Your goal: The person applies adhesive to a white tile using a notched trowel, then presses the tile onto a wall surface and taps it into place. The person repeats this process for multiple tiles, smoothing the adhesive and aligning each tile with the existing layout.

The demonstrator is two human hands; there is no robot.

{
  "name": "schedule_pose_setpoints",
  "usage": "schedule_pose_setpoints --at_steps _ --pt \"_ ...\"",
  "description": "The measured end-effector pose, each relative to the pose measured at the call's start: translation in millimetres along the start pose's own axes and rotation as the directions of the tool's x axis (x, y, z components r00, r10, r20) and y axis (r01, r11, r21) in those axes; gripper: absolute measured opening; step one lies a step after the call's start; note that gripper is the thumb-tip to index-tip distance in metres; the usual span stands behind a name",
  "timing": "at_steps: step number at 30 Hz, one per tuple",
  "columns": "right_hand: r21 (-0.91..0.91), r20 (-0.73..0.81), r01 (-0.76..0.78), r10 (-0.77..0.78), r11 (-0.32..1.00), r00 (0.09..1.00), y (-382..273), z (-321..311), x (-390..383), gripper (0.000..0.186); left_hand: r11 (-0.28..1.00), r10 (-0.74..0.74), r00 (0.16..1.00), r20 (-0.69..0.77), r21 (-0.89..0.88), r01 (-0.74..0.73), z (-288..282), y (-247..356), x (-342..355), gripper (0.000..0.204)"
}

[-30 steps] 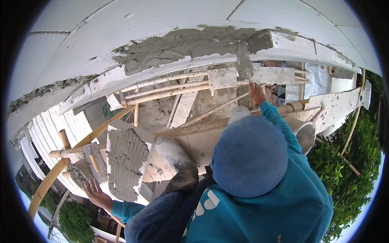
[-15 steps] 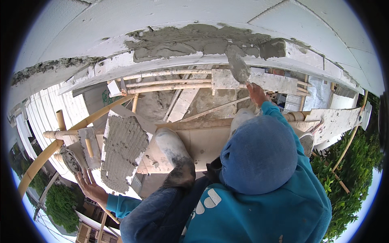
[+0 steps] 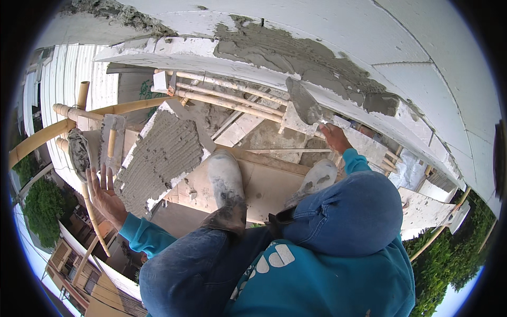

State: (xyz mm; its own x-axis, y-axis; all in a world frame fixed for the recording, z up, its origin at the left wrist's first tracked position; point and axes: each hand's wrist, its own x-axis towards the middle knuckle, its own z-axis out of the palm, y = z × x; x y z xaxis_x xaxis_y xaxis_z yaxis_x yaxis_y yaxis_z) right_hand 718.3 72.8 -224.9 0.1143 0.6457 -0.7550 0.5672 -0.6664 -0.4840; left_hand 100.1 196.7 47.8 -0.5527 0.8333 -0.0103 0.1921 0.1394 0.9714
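Note:
My right hand (image 3: 336, 138) is wrapped round the handle of a trowel (image 3: 304, 101) whose blade is coated in grey mortar. Its blade lies just under the wall ledge, close to a band of wet mortar (image 3: 296, 54). At the left, my left hand (image 3: 108, 198) has its fingers spread and holds nothing. Beside those fingers is a white block (image 3: 161, 150) with combed grey mortar on its face; whether they touch it I cannot tell. A mortar-crusted container (image 3: 80, 156) sits just beyond the fingertips. Between container and block stands a notched trowel (image 3: 112, 138) with a pale handle.
I sit with my boots (image 3: 226, 177) on a plank platform (image 3: 259, 198). Bamboo poles (image 3: 232, 100) run along below the wall (image 3: 422, 34), and a thick pole (image 3: 39, 140) crosses at the left. A mortar-spotted board (image 3: 428, 211) lies at the right, near green foliage.
The view has turned, so the wall now slants down to the right. My left hand has come up closer to the mortar container. The trowel stays in my right hand near the ledge.

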Motion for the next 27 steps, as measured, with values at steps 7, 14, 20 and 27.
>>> schedule_pose_setpoints --at_steps 7,14,20,27 --pt "0.076 -0.059 0.074 -0.069 0.994 0.996 -92 22 63 0.061 0.998 -0.032 0.998 -0.045 0.055 0.034 -2 -13 -10 0.058" --pt "0.046 0.183 0.138 -0.144 0.989 0.973 -184 50 63 0.058 0.998 -0.049 0.992 -0.113 0.026 0.052 -26 -23 -23 0.065" --pt "0.007 0.109 0.212 -0.211 0.977 0.971 -222 35 124 0.062 0.997 -0.055 0.988 -0.145 0.048 0.063 -35 -25 -18 0.068" --pt "-0.045 0.255 0.143 -0.127 0.989 0.959 -253 45 136 0.080 0.995 -0.098 0.991 -0.090 -0.014 0.097 -35 -41 -8 0.057"
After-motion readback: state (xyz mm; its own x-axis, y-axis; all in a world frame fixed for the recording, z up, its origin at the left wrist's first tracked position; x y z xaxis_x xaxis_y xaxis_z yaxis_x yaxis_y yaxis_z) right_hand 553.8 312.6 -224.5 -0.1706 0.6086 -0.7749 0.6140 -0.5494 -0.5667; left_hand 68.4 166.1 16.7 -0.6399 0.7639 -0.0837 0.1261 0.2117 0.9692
